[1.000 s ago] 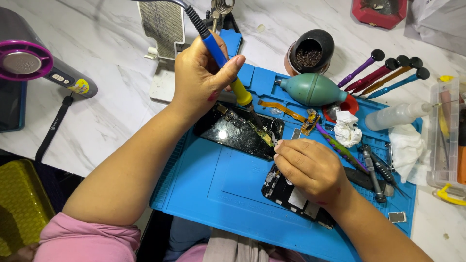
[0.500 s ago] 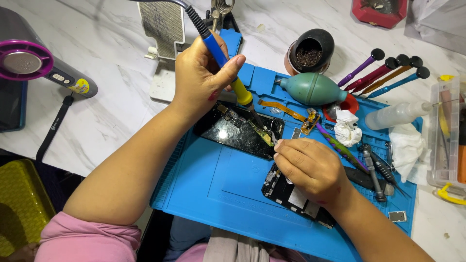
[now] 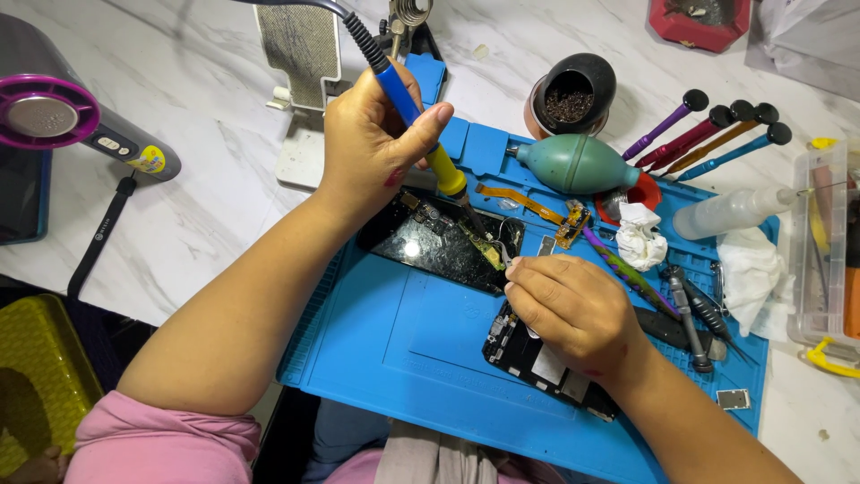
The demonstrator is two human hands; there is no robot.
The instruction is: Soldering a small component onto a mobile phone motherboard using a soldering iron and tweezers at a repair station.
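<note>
Fingers [image 3: 421, 121] of the left hand [image 3: 372, 143] grip a blue-and-yellow soldering iron [image 3: 421, 134].

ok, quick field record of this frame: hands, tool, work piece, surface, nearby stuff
left hand: grips a blue and yellow soldering iron, tip down on the dark opened phone panel
right hand: rests on a second opened phone body, fingertips near the iron tip; anything pinched is too small to tell
surface: blue work mat on a marble table
nearby: green rubber air blower, black pot, row of coloured screwdrivers, crumpled white tissue, clear squeeze bottle
</note>
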